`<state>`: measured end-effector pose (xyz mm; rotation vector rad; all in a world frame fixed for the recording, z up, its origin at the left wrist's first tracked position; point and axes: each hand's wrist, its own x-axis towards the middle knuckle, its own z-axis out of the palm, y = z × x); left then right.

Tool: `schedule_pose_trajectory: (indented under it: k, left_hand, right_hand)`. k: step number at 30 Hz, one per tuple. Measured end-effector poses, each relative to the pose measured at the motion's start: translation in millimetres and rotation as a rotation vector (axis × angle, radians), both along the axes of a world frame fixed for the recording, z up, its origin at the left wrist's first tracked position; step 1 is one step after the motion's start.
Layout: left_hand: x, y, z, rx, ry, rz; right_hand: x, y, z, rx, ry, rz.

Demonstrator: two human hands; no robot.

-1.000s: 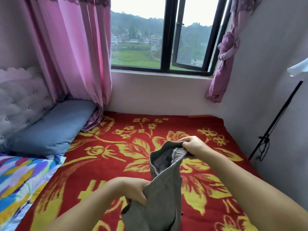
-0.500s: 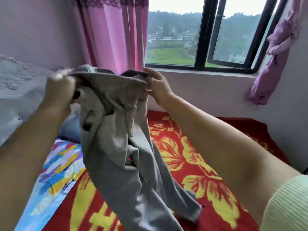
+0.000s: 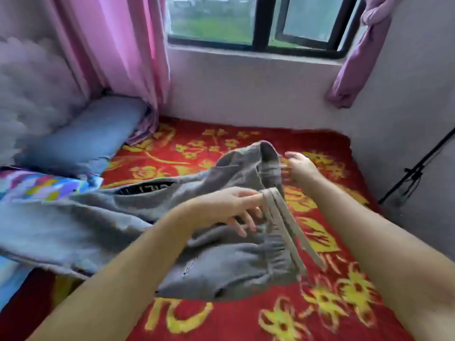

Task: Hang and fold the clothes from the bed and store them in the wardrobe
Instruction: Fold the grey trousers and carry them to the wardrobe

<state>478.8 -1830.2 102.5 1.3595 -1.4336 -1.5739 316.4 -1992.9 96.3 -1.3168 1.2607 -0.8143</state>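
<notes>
1. Grey sweatpants (image 3: 103, 217) spread across the bed (image 3: 246, 316), waistband toward the right edge, legs trailing off to the left edge over a multicoloured quilt (image 3: 37, 187).
2. Elastic waistband (image 3: 273, 252) bunched near the bed's middle, with two flat drawstrings (image 3: 293, 232) running from the left fingertips down toward the near right.
3. Upper part of the waistband (image 3: 267, 156) lifted into an open loop, dark inside, toward the far right of the bed.
4. Left hand (image 3: 229, 207) over the cloth at the waist, fingers spread and loosely bent, fingertips touching the fabric and the top of the drawstrings; no firm grip visible.
5. Right hand (image 3: 301, 168) just beside the raised loop, fingers curled, blurred by motion; cannot tell whether pinching the cloth or only touching it.
6. Black patch (image 3: 145, 188) with pale lettering on the fabric toward the far side, seen upside down; too smeared to read, no brand made out.
7. Small dark slit, perhaps a pocket opening (image 3: 188, 267), below the waistband on the near part.
8. Red blanket (image 3: 327, 303) with yellow flower pattern covering the bed, including yellow shapes near the front edge that resemble characters but cannot be read.
9. Blue pillow (image 3: 81, 141) at the far left corner, against a pale tufted headboard (image 3: 29, 87).
10. Pink curtain (image 3: 118, 50) hanging to the far left corner; purple curtain (image 3: 354, 60) knotted at the window (image 3: 258, 23) on the right.
11. Black stand with cable (image 3: 413, 175) by the right wall.
</notes>
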Motion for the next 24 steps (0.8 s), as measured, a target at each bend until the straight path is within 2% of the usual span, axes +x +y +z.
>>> schedule_pose_trajectory:
  k: [2,4,5,8,12,16,20,22,24]
  left_hand:
    - [-24,-6,-56,0.158,-0.005,0.221]
    - [-34,-5,-128,0.329,-0.061,0.402]
    - [-33,2,-159,0.391,-0.121,0.426]
    - [-50,30,-240,0.558,-0.185,0.328]
    - [-78,31,-319,0.633,-0.286,0.25]
    - [-101,20,-389,0.536,-0.465,0.183]
    - [-127,17,-432,0.515,-0.507,0.077]
    - [-144,22,-441,0.57,-0.489,0.042]
    - [-161,35,-440,0.584,-0.507,0.029]
  right_hand:
    - [-60,6,-85,0.204,0.313,0.003]
    - [-108,20,-156,0.377,0.46,-0.015]
    - [-119,28,-177,0.426,0.5,-0.019]
    - [-139,51,-247,0.51,0.621,0.029]
    - [-125,58,-322,0.435,0.783,0.254]
    - [-108,64,-398,0.458,0.808,0.324]
    - [-112,72,-439,0.435,0.83,0.376]
    - [-123,79,-444,0.572,0.721,0.503]
    - [-136,85,-436,0.884,0.507,0.604]
